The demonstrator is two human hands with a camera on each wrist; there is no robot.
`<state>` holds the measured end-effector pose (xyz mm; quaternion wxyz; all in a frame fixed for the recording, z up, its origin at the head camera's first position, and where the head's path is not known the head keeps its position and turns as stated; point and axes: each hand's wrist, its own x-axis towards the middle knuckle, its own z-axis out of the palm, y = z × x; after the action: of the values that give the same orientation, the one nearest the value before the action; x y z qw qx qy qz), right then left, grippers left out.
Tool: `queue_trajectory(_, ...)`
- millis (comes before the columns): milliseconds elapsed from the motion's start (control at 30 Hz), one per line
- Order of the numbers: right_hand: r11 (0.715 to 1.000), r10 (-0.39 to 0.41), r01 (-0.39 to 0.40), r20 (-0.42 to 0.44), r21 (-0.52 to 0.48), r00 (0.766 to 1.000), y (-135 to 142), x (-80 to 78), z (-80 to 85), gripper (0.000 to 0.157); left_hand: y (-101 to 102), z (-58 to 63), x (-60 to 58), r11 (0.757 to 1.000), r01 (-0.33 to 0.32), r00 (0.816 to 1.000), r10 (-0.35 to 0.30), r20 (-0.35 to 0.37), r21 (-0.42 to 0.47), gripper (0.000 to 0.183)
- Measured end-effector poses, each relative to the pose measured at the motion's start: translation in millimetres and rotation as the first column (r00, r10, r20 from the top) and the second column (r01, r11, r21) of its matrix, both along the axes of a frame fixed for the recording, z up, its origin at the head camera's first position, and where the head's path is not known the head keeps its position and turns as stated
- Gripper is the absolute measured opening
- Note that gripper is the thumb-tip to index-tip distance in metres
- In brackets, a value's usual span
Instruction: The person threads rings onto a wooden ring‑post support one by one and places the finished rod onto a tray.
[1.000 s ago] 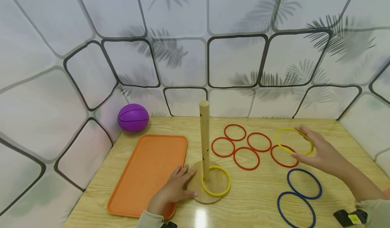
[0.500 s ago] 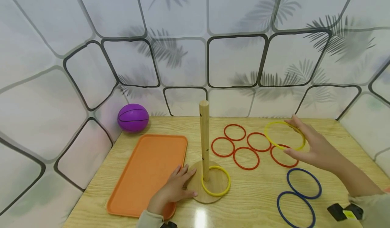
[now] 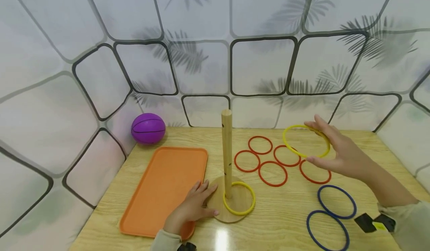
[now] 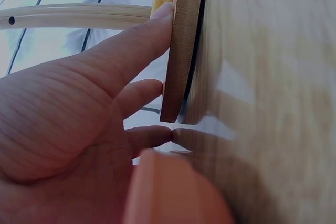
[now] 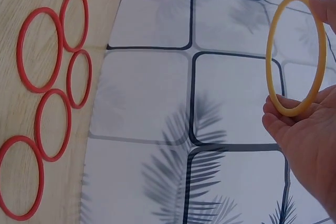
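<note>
My right hand (image 3: 349, 157) holds a yellow ring (image 5: 269, 51) between thumb and fingers, raised above the table at the right. My left hand (image 3: 191, 209) lies at the left edge of a round wooden base (image 3: 215, 197). In the left wrist view, its thumb presses on the base's top and other fingertips touch the rim. An upright wooden post (image 3: 227, 150) rises from the base. Around its foot lies another yellow ring (image 3: 254, 198), resting on the base. Under and behind the held ring, several red rings (image 3: 273, 185) lie flat on the table.
Two blue rings (image 3: 307, 225) overlap at the front right. An orange tray (image 3: 164, 184) lies left of the base, partly under my left hand. A purple ball (image 3: 148, 128) sits at the back left corner. Patterned walls (image 3: 205, 68) border the table's back and sides.
My right hand has moved left, up and away from me with the yellow ring. My left hand, the base and the other rings have stayed put.
</note>
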<state>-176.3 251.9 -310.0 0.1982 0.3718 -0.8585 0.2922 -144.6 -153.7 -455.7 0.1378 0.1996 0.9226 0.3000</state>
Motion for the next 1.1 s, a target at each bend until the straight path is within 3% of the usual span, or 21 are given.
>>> queue_trajectory(333, 0.994, 0.100, -0.100, -0.002, -0.039, 0.995, -13.4, -2.8, 17.4, 0.109, 1.6, -1.1, -2.0, 1.000, 0.009, 1.000, -0.009, -0.013, -0.018, 0.080)
queue_trajectory(800, 0.942, 0.315, -0.312, 0.003, -0.121, 0.949, -33.9, -10.3, 48.7, 0.107, 0.7, 0.8, -2.1, 1.000, 0.009, 1.000, -0.009, -0.008, -0.010, 0.080)
queue_trajectory(900, 0.917, 0.368, -0.359, 0.019, -0.174, 0.930, -40.4, -11.5, 54.5, 0.107, 0.5, 0.7, -1.6, 1.000, 0.010, 1.000, -0.010, -0.008, -0.012, 0.080)
queue_trajectory(1100, 0.829, 0.512, -0.489, 0.013, -0.271, 0.859, -56.4, -14.4, 67.6, 0.102, 0.1, 0.7, -0.7, 1.000, 0.014, 1.000, -0.015, -0.012, -0.014, 0.079)
